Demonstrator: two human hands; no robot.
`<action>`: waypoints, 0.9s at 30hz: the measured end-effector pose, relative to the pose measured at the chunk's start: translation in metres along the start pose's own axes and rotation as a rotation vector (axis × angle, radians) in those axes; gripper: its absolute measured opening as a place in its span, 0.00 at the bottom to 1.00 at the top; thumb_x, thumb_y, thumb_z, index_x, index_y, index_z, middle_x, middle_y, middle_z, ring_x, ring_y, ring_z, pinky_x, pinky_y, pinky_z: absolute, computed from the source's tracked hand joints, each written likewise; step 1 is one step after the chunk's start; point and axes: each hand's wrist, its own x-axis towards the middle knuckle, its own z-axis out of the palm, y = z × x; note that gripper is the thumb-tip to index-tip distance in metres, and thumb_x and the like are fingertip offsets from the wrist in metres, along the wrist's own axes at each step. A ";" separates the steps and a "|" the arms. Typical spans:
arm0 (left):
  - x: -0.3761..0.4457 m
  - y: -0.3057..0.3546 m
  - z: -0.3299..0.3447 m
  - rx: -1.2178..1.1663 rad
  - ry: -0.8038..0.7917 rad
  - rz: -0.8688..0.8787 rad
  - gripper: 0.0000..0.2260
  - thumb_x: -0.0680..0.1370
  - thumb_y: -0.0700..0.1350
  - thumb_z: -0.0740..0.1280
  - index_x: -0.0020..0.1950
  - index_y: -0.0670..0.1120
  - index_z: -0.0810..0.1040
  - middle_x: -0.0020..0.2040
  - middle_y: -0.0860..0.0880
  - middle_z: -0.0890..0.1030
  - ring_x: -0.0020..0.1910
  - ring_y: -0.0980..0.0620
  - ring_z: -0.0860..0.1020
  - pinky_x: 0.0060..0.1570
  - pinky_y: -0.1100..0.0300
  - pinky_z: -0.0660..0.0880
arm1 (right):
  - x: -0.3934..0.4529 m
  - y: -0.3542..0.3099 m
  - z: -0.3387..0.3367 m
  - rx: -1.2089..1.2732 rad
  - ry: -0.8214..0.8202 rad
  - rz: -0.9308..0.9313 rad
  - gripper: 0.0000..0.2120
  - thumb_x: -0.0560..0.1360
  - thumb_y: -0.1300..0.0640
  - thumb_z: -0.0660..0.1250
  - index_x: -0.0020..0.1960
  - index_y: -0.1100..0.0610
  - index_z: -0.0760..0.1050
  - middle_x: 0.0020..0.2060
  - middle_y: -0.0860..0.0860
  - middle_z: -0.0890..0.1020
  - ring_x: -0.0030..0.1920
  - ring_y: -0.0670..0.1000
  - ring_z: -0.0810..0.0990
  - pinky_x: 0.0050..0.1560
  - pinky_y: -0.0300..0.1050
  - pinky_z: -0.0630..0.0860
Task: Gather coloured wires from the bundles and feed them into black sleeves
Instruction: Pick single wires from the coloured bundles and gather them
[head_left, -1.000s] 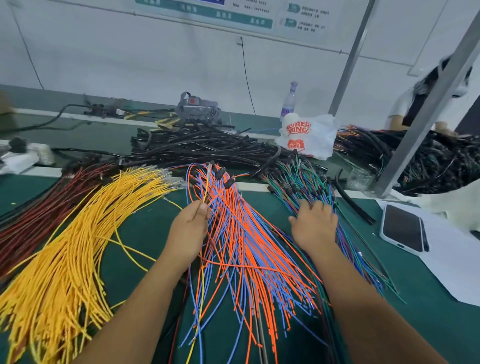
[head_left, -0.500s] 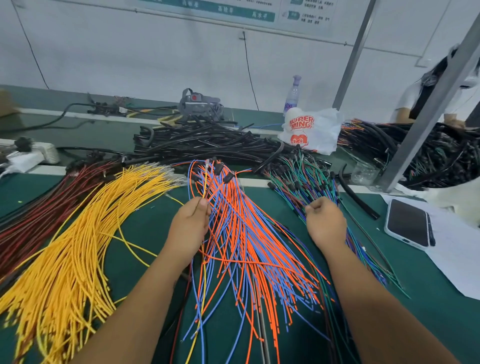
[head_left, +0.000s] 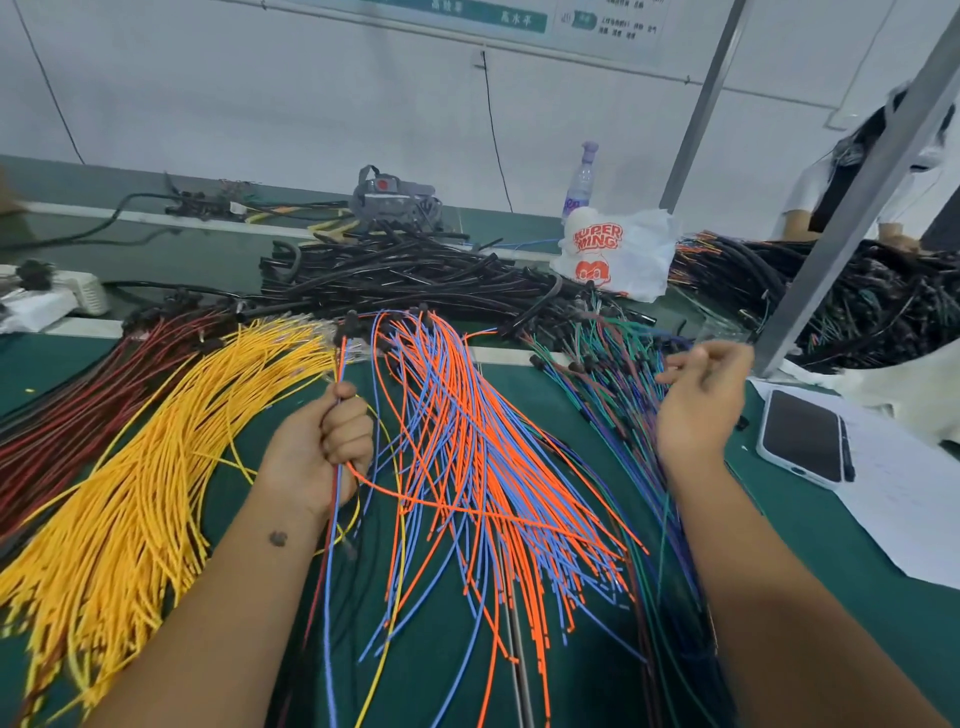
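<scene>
The left hand (head_left: 322, 447) is clamping a few gathered wires (head_left: 336, 499) in its grip; the right hand (head_left: 698, 405) is hovering over the green-purple bundle (head_left: 608, 374), fingers loosely apart.

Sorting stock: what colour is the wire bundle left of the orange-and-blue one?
Yellow wire bundle, head view.

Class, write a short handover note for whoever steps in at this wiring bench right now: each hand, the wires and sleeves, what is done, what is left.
Left hand: grips a few gathered wires, blue, red and yellow among them.
Right hand: raised over the green and purple wires, fingers loosely curled; whether it pinches a wire cannot be told.
Black sleeves: piled at the back of the bench.
Done: some wires gathered.
Left: add a green or purple wire, then feed the set into a sleeve.
</scene>
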 end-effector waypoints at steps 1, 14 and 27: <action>0.000 -0.001 0.001 0.010 -0.011 -0.012 0.16 0.83 0.48 0.51 0.37 0.48 0.68 0.28 0.55 0.52 0.23 0.59 0.50 0.16 0.62 0.52 | 0.003 -0.007 0.000 0.032 0.037 -0.015 0.12 0.83 0.61 0.52 0.44 0.47 0.62 0.37 0.51 0.76 0.31 0.47 0.75 0.37 0.39 0.71; 0.003 -0.005 0.000 0.041 -0.008 -0.041 0.14 0.81 0.48 0.53 0.37 0.48 0.68 0.29 0.56 0.52 0.23 0.59 0.50 0.17 0.62 0.51 | 0.030 -0.016 -0.010 -0.783 -0.415 0.231 0.07 0.73 0.59 0.63 0.40 0.54 0.79 0.39 0.53 0.81 0.49 0.60 0.78 0.55 0.51 0.72; 0.006 -0.007 0.002 0.082 -0.004 -0.013 0.08 0.76 0.47 0.58 0.37 0.47 0.68 0.30 0.56 0.52 0.24 0.59 0.50 0.18 0.62 0.53 | 0.021 0.019 0.006 -1.052 -0.508 0.005 0.12 0.80 0.53 0.61 0.47 0.62 0.72 0.49 0.63 0.80 0.51 0.63 0.79 0.46 0.50 0.71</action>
